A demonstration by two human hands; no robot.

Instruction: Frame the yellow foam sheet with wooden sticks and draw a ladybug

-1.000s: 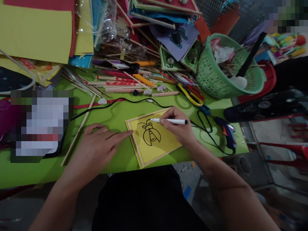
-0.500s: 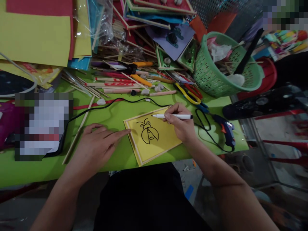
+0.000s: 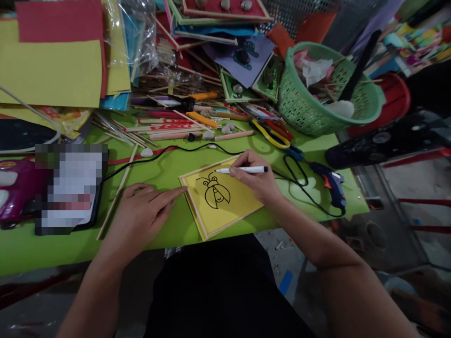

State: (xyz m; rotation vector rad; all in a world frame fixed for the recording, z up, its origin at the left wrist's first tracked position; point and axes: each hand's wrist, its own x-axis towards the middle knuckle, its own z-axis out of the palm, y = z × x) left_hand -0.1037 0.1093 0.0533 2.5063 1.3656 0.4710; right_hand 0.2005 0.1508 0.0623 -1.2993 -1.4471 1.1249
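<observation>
A yellow sheet (image 3: pixel 239 206) edged with thin wooden sticks lies at the table's front edge. On it is a black line drawing of a beetle-like bug (image 3: pixel 217 195) with two antennae. My right hand (image 3: pixel 254 177) pinches a white marker (image 3: pixel 243 169), its dark tip beside the bug's head near the right antenna. Whether the tip touches the sheet I cannot tell. My left hand (image 3: pixel 146 211) rests on the table with fingers stretched out, the index fingertip at the frame's left edge. Left of that hand lies a loose wooden stick (image 3: pixel 118 195).
A phone (image 3: pixel 72 188) lies at left, with coloured sheets (image 3: pixel 56 75) behind it. Sticks, pebbles and yellow-handled scissors (image 3: pixel 269 135) spread across the back. A green basket (image 3: pixel 317 108) stands at right, near a blue glue gun (image 3: pixel 329 185). A black cord (image 3: pixel 190 145) crosses the table.
The marker tip has come closer to the bug's right antenna as my right hand shifted slightly left. The view has moved a little. My left hand stays by the frame's left edge.
</observation>
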